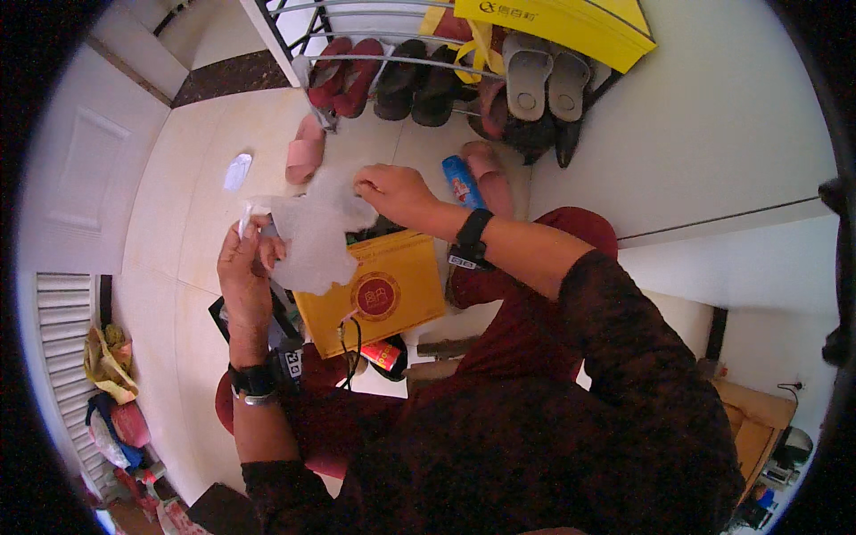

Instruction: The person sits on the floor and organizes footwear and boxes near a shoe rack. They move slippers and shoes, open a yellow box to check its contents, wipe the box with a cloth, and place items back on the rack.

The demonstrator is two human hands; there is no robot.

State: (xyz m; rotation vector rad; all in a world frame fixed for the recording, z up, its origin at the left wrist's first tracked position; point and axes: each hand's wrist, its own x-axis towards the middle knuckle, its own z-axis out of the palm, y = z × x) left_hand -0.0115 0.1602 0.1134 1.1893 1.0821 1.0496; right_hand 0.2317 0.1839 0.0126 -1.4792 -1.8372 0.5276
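A thin, whitish, translucent packing sheet (pixel 312 236) is stretched between my two hands above a yellow gift bag (pixel 410 276) with a round red emblem. My left hand (pixel 245 267) has its fingers closed on the sheet's left edge, where a small white strip sticks up. Pinching the sheet's upper right side is my right hand (pixel 406 198). A dark cord handle (pixel 355 352) hangs off the bag's near side. The sheet and my right hand partly cover the bag's far edge, where something dark shows; its kind cannot be made out.
Ahead stands a shoe rack (pixel 374 58) with several pairs of shoes and a yellow box (pixel 571 27) on top. A blue can (pixel 461 183) lies beside a pink slipper (pixel 489 178); another pink slipper (pixel 306 150) and a white paper (pixel 237 171) lie farther left. A red can (pixel 382 355) sits near my legs.
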